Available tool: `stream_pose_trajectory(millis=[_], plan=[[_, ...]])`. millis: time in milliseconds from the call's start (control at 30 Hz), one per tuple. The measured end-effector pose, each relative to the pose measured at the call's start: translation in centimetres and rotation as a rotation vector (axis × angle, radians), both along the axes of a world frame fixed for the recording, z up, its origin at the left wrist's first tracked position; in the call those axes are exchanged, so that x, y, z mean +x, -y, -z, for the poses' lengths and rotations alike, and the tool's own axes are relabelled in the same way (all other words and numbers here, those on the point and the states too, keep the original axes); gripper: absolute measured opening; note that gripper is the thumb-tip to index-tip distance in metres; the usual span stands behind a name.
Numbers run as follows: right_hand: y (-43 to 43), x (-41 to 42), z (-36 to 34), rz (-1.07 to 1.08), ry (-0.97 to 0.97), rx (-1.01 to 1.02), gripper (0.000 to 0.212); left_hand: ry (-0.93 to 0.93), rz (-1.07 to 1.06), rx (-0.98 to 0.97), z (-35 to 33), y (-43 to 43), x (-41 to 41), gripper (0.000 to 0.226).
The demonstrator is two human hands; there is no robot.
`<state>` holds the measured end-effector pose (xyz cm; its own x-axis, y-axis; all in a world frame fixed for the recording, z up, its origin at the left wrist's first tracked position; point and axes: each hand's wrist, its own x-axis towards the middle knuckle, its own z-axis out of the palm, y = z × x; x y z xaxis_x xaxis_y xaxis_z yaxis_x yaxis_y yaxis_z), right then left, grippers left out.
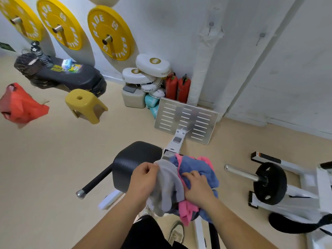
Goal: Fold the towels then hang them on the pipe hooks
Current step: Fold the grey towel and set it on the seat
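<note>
A bundle of towels lies bunched in front of me at lower centre: a grey towel [169, 184], a blue towel [195, 169] and a pink towel [186, 209]. My left hand [143, 178] is closed on the grey towel's upper left edge. My right hand [196, 189] presses into the heap, fingers gripping the blue towel. High on the white wall sit two small hooks, one hook [211, 26] above a wrapped white pipe [201, 69] and another hook [261, 36] to its right.
A black padded seat [133, 162] of a gym machine lies just left of the towels, its metal footplate [186, 119] beyond. A barbell weight [269, 184] is at right. A yellow stool [84, 105], red bag [19, 105] and yellow plates [111, 33] are to the left.
</note>
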<state>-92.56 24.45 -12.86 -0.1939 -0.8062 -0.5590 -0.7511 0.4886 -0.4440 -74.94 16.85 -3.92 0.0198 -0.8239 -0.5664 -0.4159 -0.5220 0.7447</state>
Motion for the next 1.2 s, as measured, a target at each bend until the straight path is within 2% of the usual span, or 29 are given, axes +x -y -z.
stream_pose_trajectory(millis=[133,267,467,600,667,733,800,833,900,1033,1133,1167,1200], plan=[[1.0,-1.0,0.2,0.005,-0.006,0.027,0.045,-0.029,-0.065,-0.050,-1.6,0.5,0.9,0.031],[0.1,-1.0,-0.4,0.029,-0.009,-0.013,0.045,-0.225,-0.195,-0.190,-6.1,1.0,1.6,0.028],[-1.0,-1.2,-4.3,0.078,0.037,-0.066,0.047,-0.242,0.032,-0.342,-10.4,0.6,0.3,0.020],[-1.7,-2.1,-9.2,0.145,0.229,-0.161,0.047,-0.314,-0.056,-0.484,-12.3,-0.5,-1.0,0.019],[-2.3,-2.0,-12.3,0.164,0.386,-0.244,0.043,-0.363,-0.071,-0.533,-13.8,-0.6,-1.7,0.017],[-2.5,-1.6,-15.4,0.194,0.455,-0.377,0.039,-0.389,-0.026,-0.549,-15.3,-0.6,-2.6,0.016],[-2.5,-1.4,-18.1,0.272,0.526,-0.544,0.014,-0.432,-0.009,-0.554,-16.4,-0.3,-3.5,0.015],[-2.5,-1.4,-19.3,0.336,0.563,-0.626,0.011,-0.451,-0.007,-0.557,-16.9,-0.1,-3.9,0.015],[-2.4,-1.9,-21.5,0.451,0.638,-0.748,0.018,-0.462,-0.014,-0.567,-17.4,0.4,-4.5,0.015],[-2.5,-2.2,-24.8,0.472,0.663,-0.843,0.020,-0.317,0.068,-0.600,-16.7,1.7,-4.5,0.006],[-2.4,-2.0,-25.1,0.512,0.628,-0.839,0.019,-0.032,0.246,-0.612,-15.1,1.1,-4.6,0.046],[-2.4,-1.8,-25.3,0.529,0.619,-0.841,0.017,0.030,0.254,-0.694,-14.7,0.4,-4.6,0.052],[-2.4,-1.7,-25.2,0.532,0.585,-0.854,0.016,0.036,0.242,-0.807,-14.5,-0.6,-4.5,0.047]])
